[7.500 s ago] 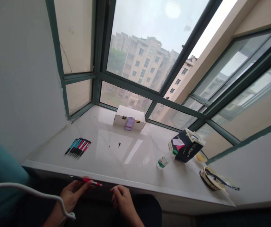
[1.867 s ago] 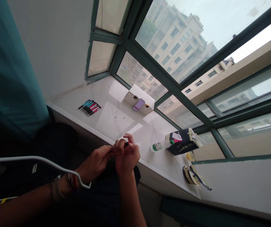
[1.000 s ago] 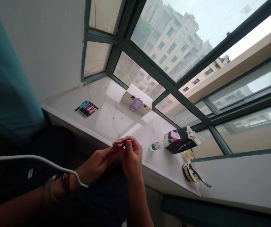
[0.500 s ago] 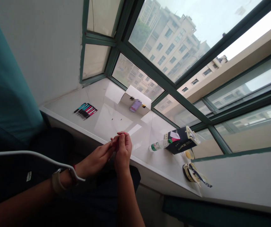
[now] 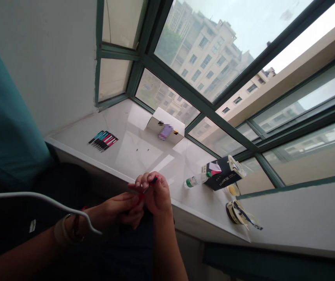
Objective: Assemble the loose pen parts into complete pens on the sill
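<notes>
Low at the ledge's front edge, my left hand [image 5: 126, 207] is closed around the red barrel of a slim red-and-black pen [image 5: 140, 198]. My right hand [image 5: 160, 197] pinches its black-and-red end, just above and to the right. A thin stretch shows between the two hands; whether the pen is in one piece or in parts I cannot tell. Several pens [image 5: 103, 140] in blue, black, red and pink lie side by side on the ledge to the left. Two tiny dark pieces [image 5: 137, 149] rest apart on the white surface beyond my hands.
The white window ledge [image 5: 126, 164] runs diagonally below the windows. An open white box [image 5: 152, 123] with a blurred purple patch stands at the back. To the right are a clear bottle [image 5: 195, 180], a dark box [image 5: 225, 171] and a cream round container [image 5: 234, 214]. A white cable [image 5: 38, 195] crosses my left arm.
My hands, earlier pressed together with the pen mostly hidden, have moved apart slightly. The pen's red barrel and dark end now show between them. The view has shifted slightly.
</notes>
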{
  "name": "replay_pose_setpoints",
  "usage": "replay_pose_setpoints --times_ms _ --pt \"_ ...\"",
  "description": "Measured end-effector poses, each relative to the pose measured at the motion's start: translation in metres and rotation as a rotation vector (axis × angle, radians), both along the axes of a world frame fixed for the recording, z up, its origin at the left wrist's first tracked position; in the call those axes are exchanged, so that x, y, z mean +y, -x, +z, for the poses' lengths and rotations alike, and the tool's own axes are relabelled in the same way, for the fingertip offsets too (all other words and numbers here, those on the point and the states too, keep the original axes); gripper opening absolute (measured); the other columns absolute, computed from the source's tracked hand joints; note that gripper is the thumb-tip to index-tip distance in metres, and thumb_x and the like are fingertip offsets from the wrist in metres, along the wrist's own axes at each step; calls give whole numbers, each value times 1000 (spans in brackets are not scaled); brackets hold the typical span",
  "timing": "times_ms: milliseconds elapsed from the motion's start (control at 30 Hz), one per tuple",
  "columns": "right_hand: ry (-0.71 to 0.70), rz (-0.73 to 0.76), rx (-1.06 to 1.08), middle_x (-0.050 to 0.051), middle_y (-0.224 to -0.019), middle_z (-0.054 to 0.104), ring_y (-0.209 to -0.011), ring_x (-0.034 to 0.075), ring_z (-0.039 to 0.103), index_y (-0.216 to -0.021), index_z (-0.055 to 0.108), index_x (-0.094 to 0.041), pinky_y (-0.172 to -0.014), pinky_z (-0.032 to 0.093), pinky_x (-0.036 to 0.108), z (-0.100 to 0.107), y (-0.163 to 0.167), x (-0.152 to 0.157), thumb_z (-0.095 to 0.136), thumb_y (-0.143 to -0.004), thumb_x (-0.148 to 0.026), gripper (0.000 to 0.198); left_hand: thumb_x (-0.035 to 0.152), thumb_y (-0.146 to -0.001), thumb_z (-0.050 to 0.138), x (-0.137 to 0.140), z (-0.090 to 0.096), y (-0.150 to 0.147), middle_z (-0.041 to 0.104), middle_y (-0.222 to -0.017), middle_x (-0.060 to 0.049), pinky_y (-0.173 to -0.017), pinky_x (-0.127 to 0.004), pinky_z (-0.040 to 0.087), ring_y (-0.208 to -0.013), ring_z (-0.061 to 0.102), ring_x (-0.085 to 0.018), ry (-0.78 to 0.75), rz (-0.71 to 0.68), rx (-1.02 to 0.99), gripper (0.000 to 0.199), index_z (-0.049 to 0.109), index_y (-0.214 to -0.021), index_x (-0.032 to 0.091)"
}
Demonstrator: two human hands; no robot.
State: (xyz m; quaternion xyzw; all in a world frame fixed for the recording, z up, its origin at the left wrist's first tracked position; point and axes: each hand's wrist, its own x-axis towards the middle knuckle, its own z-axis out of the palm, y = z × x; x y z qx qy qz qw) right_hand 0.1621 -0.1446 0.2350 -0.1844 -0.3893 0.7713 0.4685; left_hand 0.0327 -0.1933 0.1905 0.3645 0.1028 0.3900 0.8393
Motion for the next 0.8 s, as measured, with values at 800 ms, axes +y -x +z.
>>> replay_pose_setpoints --times_ms 800 --pt "75 -419 -247 6 -87 71 -89 20 69 -95 70 -18 -90 57 45 -10 2 -12 70 -87 -43 26 47 -95 45 -1 18 2 55 -69 0 -60 -26 35 -63 46 -15 -299 530 808 35 56 -77 20"
